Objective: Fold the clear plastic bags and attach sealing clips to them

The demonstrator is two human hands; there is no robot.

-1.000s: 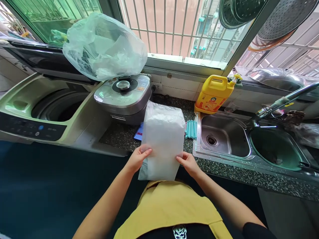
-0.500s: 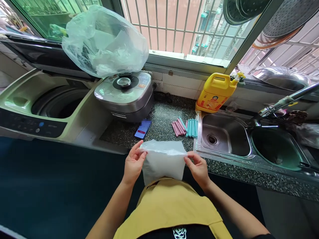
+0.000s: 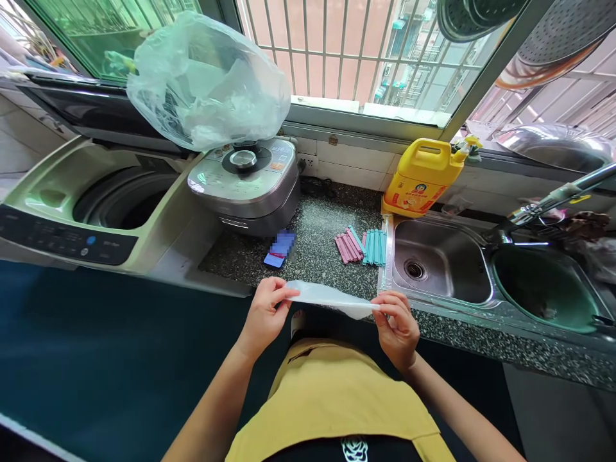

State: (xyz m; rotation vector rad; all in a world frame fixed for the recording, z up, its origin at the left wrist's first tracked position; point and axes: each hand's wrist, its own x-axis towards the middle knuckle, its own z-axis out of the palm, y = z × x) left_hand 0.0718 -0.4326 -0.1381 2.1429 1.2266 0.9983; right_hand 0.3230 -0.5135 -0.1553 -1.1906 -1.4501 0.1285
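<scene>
A white translucent plastic bag (image 3: 332,299) is stretched in a narrow strip between my two hands, just in front of the counter edge. My left hand (image 3: 270,314) pinches its left end between thumb and fingers. At the other end, my right hand (image 3: 397,326) grips the bag's corner the same way. Beyond the bag, pink sealing clips (image 3: 349,246) and teal sealing clips (image 3: 374,247) lie in two small groups on the speckled counter (image 3: 322,218). Left of them rests a blue packet or card (image 3: 280,249), partly blurred out.
A rice cooker (image 3: 245,186) carries a large bulging plastic bag (image 3: 212,80). The washing machine (image 3: 67,218) at left has its lid up. A yellow jug (image 3: 421,176) stands behind the steel sink (image 3: 437,260), with a green basin (image 3: 541,289) farther right.
The bag has gone from hanging broad and flat to a thin, tilted strip as my hands raised and turned it. My right hand moved slightly right. The view shifted a little.
</scene>
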